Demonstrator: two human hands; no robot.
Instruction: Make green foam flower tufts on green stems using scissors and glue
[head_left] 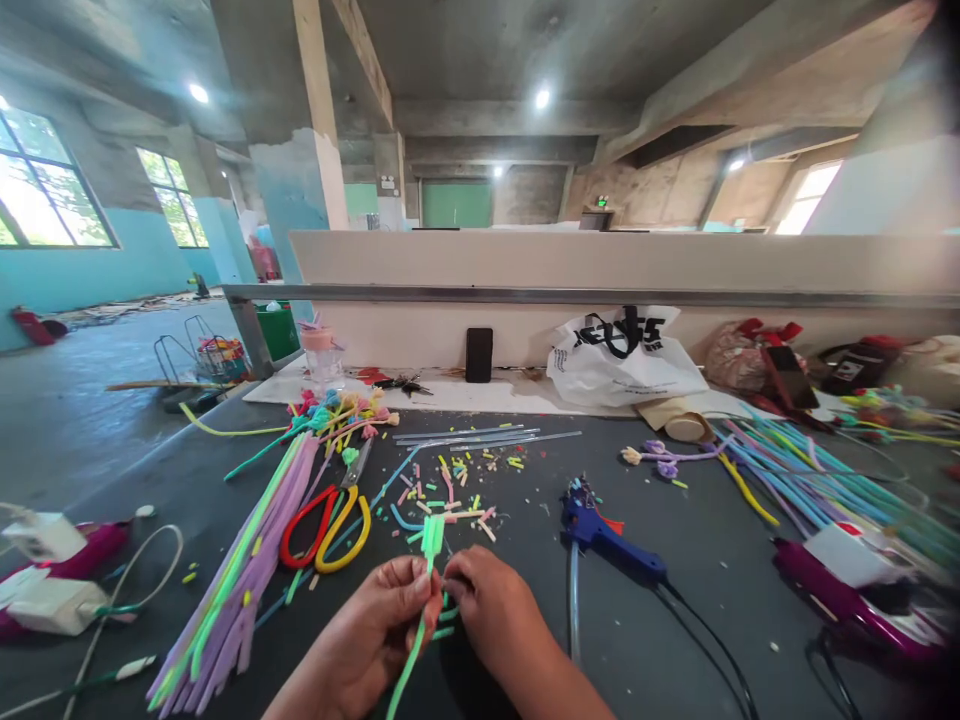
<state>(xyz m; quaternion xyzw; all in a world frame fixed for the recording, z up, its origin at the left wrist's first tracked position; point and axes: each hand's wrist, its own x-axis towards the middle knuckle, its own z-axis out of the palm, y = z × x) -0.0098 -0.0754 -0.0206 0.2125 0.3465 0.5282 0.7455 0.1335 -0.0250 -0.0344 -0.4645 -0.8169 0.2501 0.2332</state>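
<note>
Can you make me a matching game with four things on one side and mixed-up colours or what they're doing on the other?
1. Scissors
2. Glue gun
3. Shopping bag
4. Left hand

A. White with black letters
B. Holding a light-green fuzzy stem
C. Red and yellow handles
D. Mostly blue

Right pairs: 1-C, 2-D, 3-A, 4-B

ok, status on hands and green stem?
Left hand gripping green stem. Right hand close beside. Scissors left, glue gun right, neither touching hands.

L hand (382,612) & R hand (491,598) bare, visible forearms (566,685) too; both hands to R of scissors (350,488).
</note>
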